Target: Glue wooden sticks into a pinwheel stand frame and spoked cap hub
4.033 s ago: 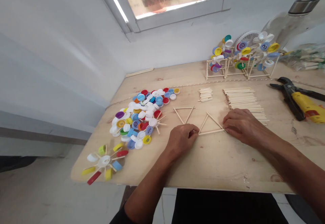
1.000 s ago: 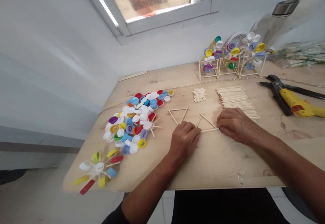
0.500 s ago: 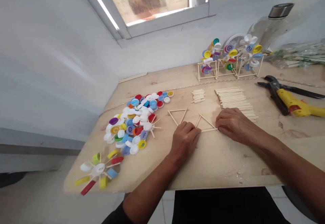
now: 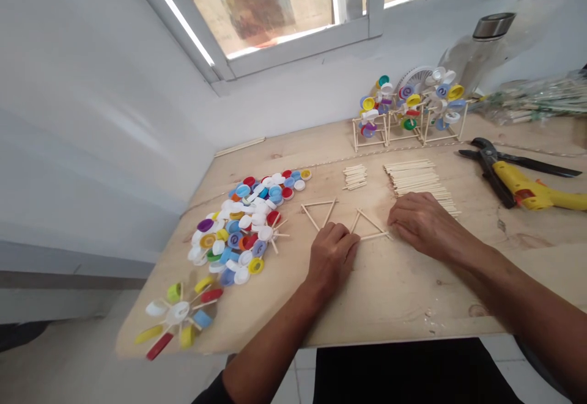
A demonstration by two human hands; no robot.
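My left hand (image 4: pixel 334 254) rests on the wooden table (image 4: pixel 367 294), fingers pressed together at the left corner of a small stick triangle (image 4: pixel 372 236). My right hand (image 4: pixel 415 220) is closed, fingers bent down just beyond the triangle's right corner and slightly apart from it. Whether its fingertips hold anything is hidden. Left of these sticks lies a second stick triangle (image 4: pixel 320 203), its lower corner covered by my left hand. A row of cut wooden sticks (image 4: pixel 413 176) lies behind my right hand, with a smaller pile of short sticks (image 4: pixel 354 178) beside it.
Loose bottle caps (image 4: pixel 233 224) spread over the left side, near a cap-and-stick wheel (image 4: pixel 178 313). Finished cap wheels on stick frames (image 4: pixel 403 129) stand at the back. Black cutters (image 4: pixel 493 162) and a yellow glue gun (image 4: pixel 527 187) lie right, below a bag of sticks (image 4: pixel 541 98).
My right hand has drawn slightly away from the triangle's right corner, which now shows uncovered. My left hand stays at the left corner. The view has shifted a little.
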